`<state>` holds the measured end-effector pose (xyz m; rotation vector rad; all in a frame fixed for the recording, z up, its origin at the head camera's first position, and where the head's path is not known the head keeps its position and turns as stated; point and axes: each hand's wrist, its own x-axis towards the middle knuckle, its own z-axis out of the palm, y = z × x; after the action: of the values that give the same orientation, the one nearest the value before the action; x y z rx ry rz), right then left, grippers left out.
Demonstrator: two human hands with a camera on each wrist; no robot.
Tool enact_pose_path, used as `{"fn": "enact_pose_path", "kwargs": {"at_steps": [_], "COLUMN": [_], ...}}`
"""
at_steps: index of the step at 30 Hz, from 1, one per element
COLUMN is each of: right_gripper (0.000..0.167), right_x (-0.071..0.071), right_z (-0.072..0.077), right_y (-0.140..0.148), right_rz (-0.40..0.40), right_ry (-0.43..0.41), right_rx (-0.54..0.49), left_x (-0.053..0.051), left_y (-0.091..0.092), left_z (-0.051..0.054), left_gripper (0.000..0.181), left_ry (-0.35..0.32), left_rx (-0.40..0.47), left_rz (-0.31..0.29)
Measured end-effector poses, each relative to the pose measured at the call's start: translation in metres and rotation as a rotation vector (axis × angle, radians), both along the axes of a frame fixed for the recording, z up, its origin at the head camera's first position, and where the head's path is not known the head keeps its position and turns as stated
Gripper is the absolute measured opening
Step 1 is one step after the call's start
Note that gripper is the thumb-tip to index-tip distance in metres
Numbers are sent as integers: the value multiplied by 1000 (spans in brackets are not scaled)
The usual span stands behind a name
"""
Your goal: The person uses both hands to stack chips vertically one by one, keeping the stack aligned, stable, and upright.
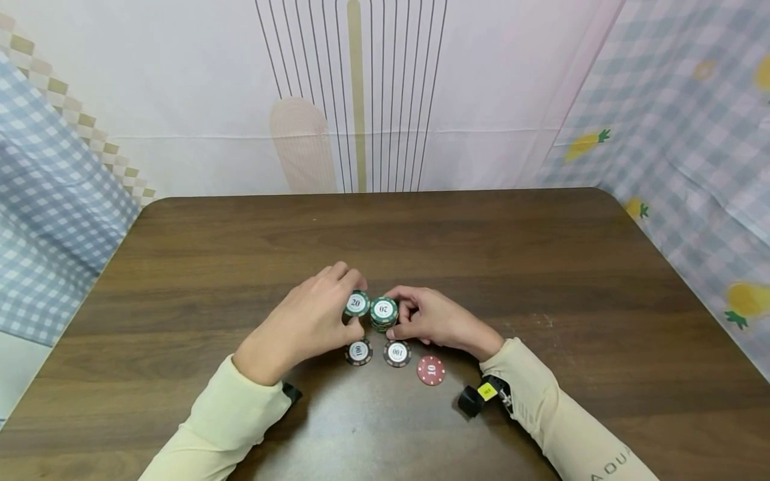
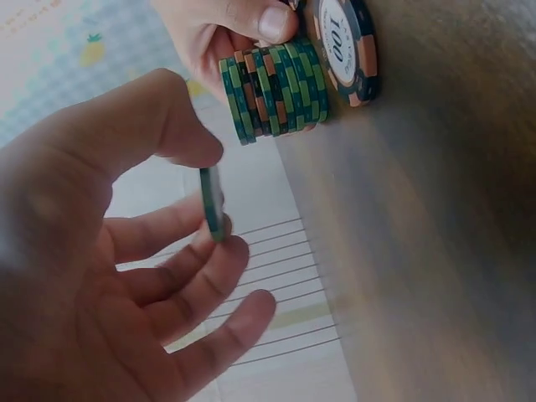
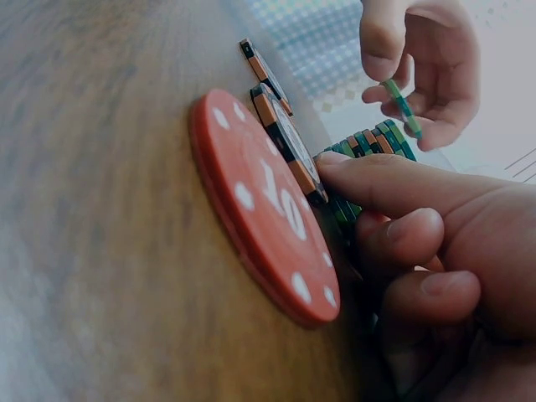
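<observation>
Between thumb and fingers my left hand (image 1: 315, 310) pinches a single green poker chip (image 1: 357, 304) marked 20. The left wrist view shows this chip (image 2: 213, 205) edge-on, held apart from the stack. Just to its right stands a stack of poker chips (image 1: 383, 311), with a green 20 on top. Green and orange-and-black edges mix in the stack's side (image 2: 276, 90). My right hand (image 1: 442, 319) grips the stack from the right, its thumb at the near side and index finger at the far side.
Two black-and-orange 100 chips, the left one (image 1: 359, 352) and the right one (image 1: 398, 353), lie flat in front of the stack. Right of them lies a red 10 chip (image 1: 431, 370). A brown wooden table (image 1: 240, 234) carries everything, with patterned cloth (image 1: 198, 80) behind.
</observation>
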<state>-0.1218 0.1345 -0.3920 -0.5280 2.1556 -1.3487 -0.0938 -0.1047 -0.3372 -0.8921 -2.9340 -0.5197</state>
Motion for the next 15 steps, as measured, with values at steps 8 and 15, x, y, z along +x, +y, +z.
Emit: {"fn": "enact_pose_path", "kwargs": {"at_steps": [8,15], "right_gripper": [44,45], "right_x": [0,0], "right_z": [0,0], "right_y": [1,0], "right_rz": [7,6], "right_ry": [22,23], "right_rx": [-3,-1], "left_x": [1,4], "left_y": [7,13], "left_z": [-6,-9], "left_gripper": [39,45], "left_ry": [29,10], "left_rx": [118,156], "left_rz": [-50,-30]}}
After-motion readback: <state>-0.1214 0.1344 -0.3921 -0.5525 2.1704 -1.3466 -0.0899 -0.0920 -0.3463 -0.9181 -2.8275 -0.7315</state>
